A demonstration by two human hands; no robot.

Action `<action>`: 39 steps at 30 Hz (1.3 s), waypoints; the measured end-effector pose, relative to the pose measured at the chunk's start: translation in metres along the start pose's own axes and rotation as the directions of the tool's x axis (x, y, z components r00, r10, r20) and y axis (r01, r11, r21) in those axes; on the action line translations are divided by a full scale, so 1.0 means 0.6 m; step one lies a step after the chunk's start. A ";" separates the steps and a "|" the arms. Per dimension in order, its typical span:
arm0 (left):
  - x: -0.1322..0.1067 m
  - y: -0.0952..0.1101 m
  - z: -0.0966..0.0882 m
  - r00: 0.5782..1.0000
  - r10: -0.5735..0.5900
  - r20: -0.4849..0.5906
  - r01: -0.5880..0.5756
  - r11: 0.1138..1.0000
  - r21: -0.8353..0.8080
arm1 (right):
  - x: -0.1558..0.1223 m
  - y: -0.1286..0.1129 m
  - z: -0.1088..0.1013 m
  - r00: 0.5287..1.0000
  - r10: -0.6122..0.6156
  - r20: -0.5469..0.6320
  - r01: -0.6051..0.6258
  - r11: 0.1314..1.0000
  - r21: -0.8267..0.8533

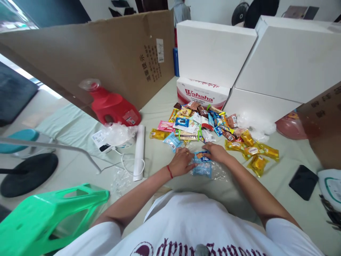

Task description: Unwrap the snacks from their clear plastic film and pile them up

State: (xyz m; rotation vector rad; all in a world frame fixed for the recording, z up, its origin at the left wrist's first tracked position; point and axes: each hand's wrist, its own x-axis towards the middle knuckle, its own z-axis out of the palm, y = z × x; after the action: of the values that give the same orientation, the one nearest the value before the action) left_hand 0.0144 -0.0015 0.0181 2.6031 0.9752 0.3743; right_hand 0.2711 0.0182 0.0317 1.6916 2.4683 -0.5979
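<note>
Left hand [182, 161] and right hand [217, 152], both clenched on one blue packet [202, 168], the left at its near-left edge and the right at its top corner. The packet lay flat on the table [160, 117], in front of the Wahaha carton [202, 95] and nearer the person, partly over one clear bag [220, 175]. Judged from the grip, the handling would go best with both edges pinched evenly and the packet kept flat, so that the thin film did not bunch or tear.

Between carton and hands: one heap of snack packets [195, 122], too many to count. Right of the heap were about five yellow packets [258, 164]. Left of the carton stood one red jug [114, 105] and lay one white roll [139, 153]. Far right of it and nearer the person: one black phone [303, 182].
</note>
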 end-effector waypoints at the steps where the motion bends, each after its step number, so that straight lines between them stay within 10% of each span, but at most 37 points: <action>1: -0.004 -0.009 0.005 1.000 0.019 0.011 -0.019 1.000 -0.009 | 0.000 0.001 0.004 1.000 0.016 0.013 -0.017 1.000 0.019; 6: -0.027 -0.020 0.010 0.985 0.164 -0.060 -0.166 0.985 -0.043 | 0.005 0.002 0.013 0.997 0.075 -0.023 -0.072 0.991 0.115; 13: -0.043 -0.012 0.011 0.946 0.317 -0.065 -0.317 0.948 0.001 | 0.004 0.001 0.011 0.980 -0.195 -0.026 0.197 0.973 0.121; 30: -0.063 0.011 0.016 0.977 0.156 0.146 -0.153 0.988 -0.030 | -0.010 -0.026 0.001 0.998 0.010 0.066 -0.008 0.999 -0.035; 39: -0.063 0.006 0.003 0.962 0.160 0.223 -0.173 0.984 0.042 | -0.045 0.004 -0.025 0.978 -0.076 -0.195 0.137 0.938 0.318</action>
State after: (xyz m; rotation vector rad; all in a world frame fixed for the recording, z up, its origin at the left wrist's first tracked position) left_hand -0.0107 -0.0298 0.0129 2.7193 0.7070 0.0946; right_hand 0.2861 0.0007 0.0529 1.8015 2.7268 -0.9605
